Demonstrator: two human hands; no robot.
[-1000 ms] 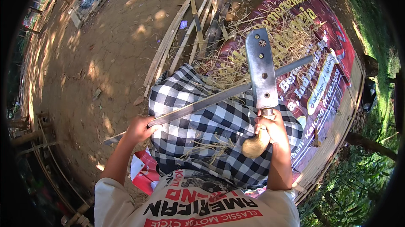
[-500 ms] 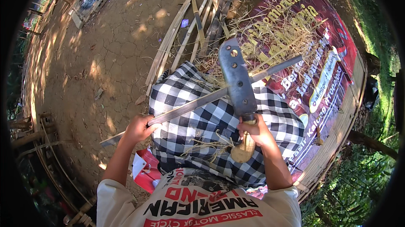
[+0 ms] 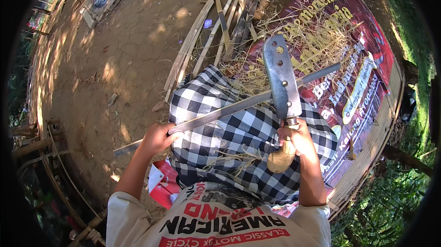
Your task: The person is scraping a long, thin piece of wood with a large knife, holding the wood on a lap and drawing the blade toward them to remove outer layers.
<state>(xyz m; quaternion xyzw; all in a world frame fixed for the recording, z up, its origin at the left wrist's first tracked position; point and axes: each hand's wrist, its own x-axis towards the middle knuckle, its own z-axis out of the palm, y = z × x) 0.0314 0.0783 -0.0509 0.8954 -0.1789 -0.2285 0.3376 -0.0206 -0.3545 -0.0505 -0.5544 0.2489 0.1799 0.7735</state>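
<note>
While the left hand clamps the near-left part of a dark strip slanting far right across checkered cloth, the right hand, wrapped around a broad knife's handle, sits nearer where the far-pointing blade crosses over the strip.

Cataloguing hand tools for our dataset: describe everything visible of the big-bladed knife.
The knife has a broad, grey, metal-looking blade with five holes and a blunt far end. A shiny collar joins it to a pale brown, wood-looking handle with a bulbous butt. The right hand grips the handle near the collar, above the checkered cloth. The blade points away from the person, leaning slightly left, across the dark strip; contact there is unclear.
</note>
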